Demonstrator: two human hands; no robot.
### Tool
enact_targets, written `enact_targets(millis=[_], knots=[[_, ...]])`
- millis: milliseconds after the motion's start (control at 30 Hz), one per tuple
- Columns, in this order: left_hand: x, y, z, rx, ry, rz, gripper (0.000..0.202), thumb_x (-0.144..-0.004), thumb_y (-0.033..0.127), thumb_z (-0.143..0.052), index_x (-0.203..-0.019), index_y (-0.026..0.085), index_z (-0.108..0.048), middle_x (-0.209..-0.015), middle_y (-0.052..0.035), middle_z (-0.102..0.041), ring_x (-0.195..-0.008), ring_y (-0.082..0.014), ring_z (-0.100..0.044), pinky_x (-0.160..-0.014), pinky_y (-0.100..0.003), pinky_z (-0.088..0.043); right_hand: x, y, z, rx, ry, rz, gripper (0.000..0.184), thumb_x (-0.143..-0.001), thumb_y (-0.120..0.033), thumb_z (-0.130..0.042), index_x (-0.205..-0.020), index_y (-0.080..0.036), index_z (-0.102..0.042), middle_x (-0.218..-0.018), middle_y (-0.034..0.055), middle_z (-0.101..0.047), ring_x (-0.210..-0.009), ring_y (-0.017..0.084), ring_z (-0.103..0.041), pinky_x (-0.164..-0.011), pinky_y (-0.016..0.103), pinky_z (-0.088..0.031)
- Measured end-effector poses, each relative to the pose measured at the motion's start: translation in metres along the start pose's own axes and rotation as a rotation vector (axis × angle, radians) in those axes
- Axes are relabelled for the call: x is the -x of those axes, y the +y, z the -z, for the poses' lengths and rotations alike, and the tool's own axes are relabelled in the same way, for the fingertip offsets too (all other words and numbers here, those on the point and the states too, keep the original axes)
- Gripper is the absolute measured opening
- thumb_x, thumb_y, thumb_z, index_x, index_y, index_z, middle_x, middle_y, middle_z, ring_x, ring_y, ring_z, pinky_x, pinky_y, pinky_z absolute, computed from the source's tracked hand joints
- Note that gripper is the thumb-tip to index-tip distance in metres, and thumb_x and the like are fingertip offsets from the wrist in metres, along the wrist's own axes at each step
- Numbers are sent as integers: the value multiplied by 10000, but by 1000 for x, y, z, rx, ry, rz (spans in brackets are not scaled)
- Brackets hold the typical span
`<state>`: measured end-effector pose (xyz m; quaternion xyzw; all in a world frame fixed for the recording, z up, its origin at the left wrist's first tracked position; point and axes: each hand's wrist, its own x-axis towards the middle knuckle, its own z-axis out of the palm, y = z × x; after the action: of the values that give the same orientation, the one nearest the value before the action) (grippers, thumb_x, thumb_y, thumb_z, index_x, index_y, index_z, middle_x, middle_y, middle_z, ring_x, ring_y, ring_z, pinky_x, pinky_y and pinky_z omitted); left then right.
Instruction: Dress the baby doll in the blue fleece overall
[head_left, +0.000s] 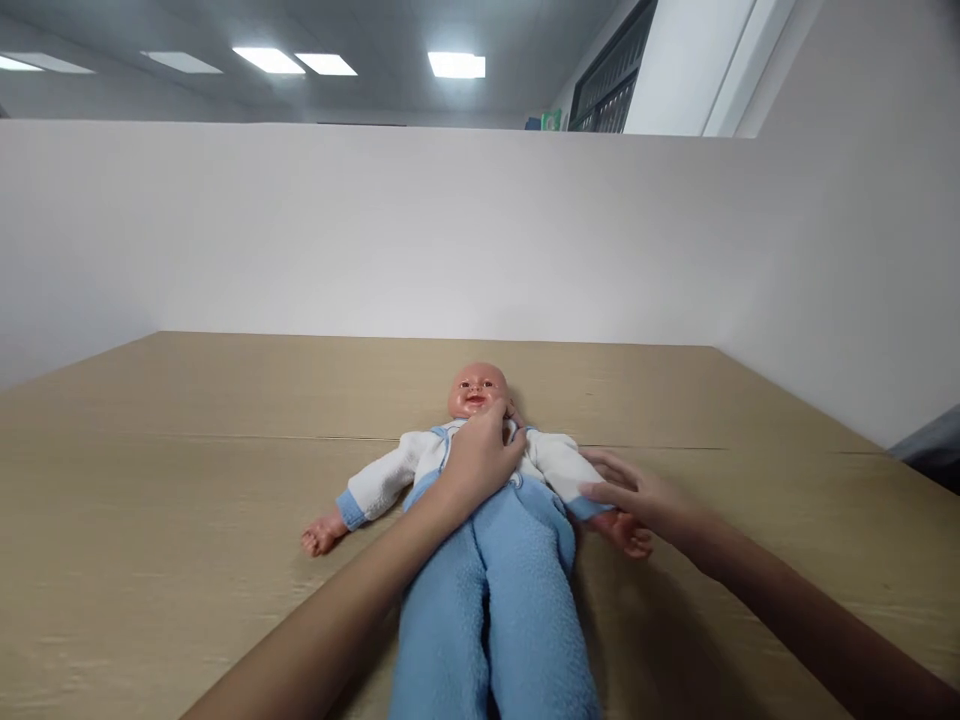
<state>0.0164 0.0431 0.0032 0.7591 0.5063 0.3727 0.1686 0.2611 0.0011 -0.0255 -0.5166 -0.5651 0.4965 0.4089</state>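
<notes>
A baby doll [480, 388] lies on its back, head away from me, arms spread. It wears a white fleece top [386, 480] with blue cuffs and fluffy light blue trousers [495, 590]. At the neck, my left hand [484, 448] is closed on the collar just under the doll's chin, its fingertips partly hidden. My right hand [637, 490] holds the sleeve [559, 462] on the right side near the blue cuff, thumb on top of the cloth. The doll's bare hand [626, 533] sticks out below it. The doll's feet are out of frame.
A light wood-coloured table [187, 500] carries the doll, with a seam running across it. White partition walls [420, 230] enclose its back and sides. A dark grey object [934, 450] shows at the right edge. Ceiling lights shine beyond the partition.
</notes>
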Motion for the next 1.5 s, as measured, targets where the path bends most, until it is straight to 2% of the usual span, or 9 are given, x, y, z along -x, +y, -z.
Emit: enact_targets(millis=[100,300,500,733,1000,1167,1267,1400,1500], knots=[[1,3,1,-26,-15,22,85,-928,229,-641,-1011,237,-628,-846,-7,-712,-792,-218,-667,-652,-314,-358,19,6,23,112,58,-64,552,-796,-586,-823,-1256,-288,-756,-1136,61,-815,-725,216,-714,-563,312,-549],[4,2,3,-37,-22,6,151,-910,315,-715,-1014,248,-629,-917,-14,-741,-846,-234,-687,-665,-321,-376,32,16,28,97,99,-16,631,-702,-561,-926,-1220,-253,-739,-1182,109,-813,-1060,347,-774,-939,463,-633],[6,2,3,-124,-31,-10,189,-977,359,-653,-1100,234,-585,-926,-40,-727,-877,-256,-679,-678,-337,-399,27,34,43,303,95,7,622,-765,-572,-893,-1269,-273,-686,-1219,89,-794,-1117,357,-755,-1037,528,-578],[18,3,28,-291,50,-207,216,-1048,362,-575,-1205,214,-585,-1240,-109,-690,-1221,-308,-590,-1054,-458,-442,22,43,55,520,153,212,493,-835,-462,-791,-1272,-265,-674,-1191,93,-774,-1069,341,-731,-977,511,-574],[85,-51,73,-192,199,-150,166,-1068,336,-539,-1197,242,-584,-1238,-88,-669,-1196,-279,-584,-1079,-465,-449,32,31,33,886,351,639,557,-902,-381,-707,-1428,-241,-589,-1418,149,-638,-1348,393,-556,-1185,600,-392],[120,-74,87,-195,65,-33,209,-1100,402,-459,-1168,253,-589,-1201,-84,-688,-1186,-300,-577,-1050,-482,-466,46,0,-19,539,58,560,359,-1068,-405,-533,-1414,-312,-550,-1446,88,-610,-1313,285,-588,-1129,459,-477],[125,-71,87,-262,-8,12,275,-1118,436,-384,-1167,256,-586,-1179,-89,-701,-1203,-322,-567,-1045,-510,-448,38,-11,-43,427,-75,453,282,-1106,-477,-453,-1240,-276,-599,-1255,84,-666,-1170,270,-626,-1031,432,-498],[122,-66,84,-272,-42,33,309,-1126,431,-322,-1196,256,-567,-1201,-94,-702,-1168,-323,-584,-1040,-525,-417,18,-12,-47,487,-136,398,373,-1116,-533,-396,-941,-249,-563,-886,24,-626,-854,236,-593,-828,405,-454],[122,-66,83,-214,-46,32,290,-1129,420,-322,-1195,253,-549,-1227,-82,-701,-1154,-302,-610,-1062,-518,-383,10,-4,-43,445,-194,375,443,-1087,-578,-454,-818,-242,-559,-827,20,-626,-813,232,-575,-800,397,-449]])
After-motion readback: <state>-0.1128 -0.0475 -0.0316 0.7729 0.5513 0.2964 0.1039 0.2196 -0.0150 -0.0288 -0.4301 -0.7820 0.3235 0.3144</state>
